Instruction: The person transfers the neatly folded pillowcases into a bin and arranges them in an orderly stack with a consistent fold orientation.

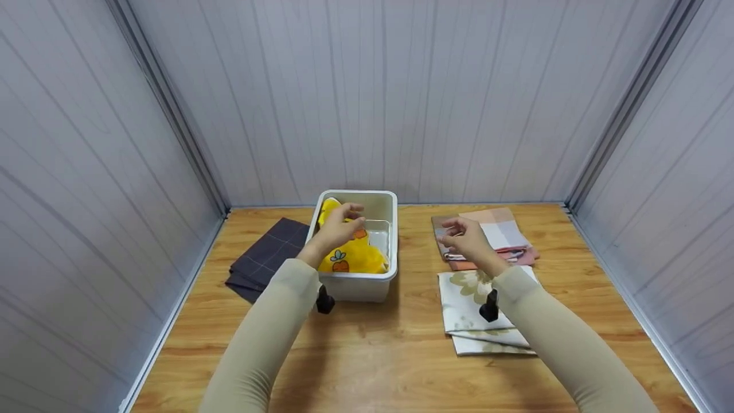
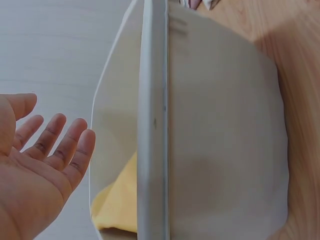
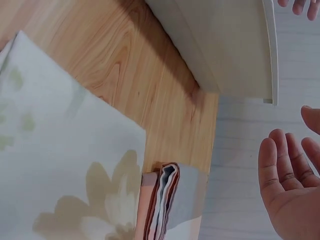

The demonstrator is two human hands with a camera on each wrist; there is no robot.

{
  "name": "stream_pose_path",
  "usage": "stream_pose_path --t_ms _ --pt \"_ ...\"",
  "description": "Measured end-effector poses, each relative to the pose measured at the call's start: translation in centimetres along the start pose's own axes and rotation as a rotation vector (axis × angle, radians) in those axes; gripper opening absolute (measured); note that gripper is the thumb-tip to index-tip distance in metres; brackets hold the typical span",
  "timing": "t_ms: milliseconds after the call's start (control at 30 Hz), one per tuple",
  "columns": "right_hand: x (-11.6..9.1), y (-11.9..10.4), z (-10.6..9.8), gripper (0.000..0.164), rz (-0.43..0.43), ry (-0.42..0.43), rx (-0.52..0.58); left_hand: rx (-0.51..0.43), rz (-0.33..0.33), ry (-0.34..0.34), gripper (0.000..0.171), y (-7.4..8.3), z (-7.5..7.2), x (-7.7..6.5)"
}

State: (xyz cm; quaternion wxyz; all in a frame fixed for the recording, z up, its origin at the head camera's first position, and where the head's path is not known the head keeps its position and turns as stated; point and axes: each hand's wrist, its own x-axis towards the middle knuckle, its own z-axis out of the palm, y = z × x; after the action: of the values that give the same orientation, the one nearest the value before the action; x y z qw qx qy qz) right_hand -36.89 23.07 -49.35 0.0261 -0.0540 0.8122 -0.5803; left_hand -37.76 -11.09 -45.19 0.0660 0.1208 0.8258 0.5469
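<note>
Above the white bin (image 1: 355, 276) my left hand (image 1: 339, 226) hovers with relaxed fingers and nothing in its grasp. Inside the bin lies a yellow cloth (image 1: 358, 256) with a carrot print, bunched toward the left side; the left wrist view shows a corner of this yellow cloth (image 2: 120, 200) below the rim. My right hand (image 1: 467, 241) is over a folded checked cloth (image 1: 499, 229) in pink, white and grey, its fingers loosely bent and holding nothing. Nearer me, partly under the right forearm, lies a folded white cloth (image 1: 473, 312) with a beige flower print.
Left of the bin a folded dark checked cloth (image 1: 269, 252) lies on the wooden table (image 1: 378, 355). Pale panel walls (image 1: 367, 103) enclose the table at the back and both sides.
</note>
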Motion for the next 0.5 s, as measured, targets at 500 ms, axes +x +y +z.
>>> stream_pose_path --t_ms 500 --pt "-1.0 1.3 -1.8 0.038 -0.051 0.061 -0.065 -0.061 0.054 -0.046 0.039 1.2 2.8 0.4"
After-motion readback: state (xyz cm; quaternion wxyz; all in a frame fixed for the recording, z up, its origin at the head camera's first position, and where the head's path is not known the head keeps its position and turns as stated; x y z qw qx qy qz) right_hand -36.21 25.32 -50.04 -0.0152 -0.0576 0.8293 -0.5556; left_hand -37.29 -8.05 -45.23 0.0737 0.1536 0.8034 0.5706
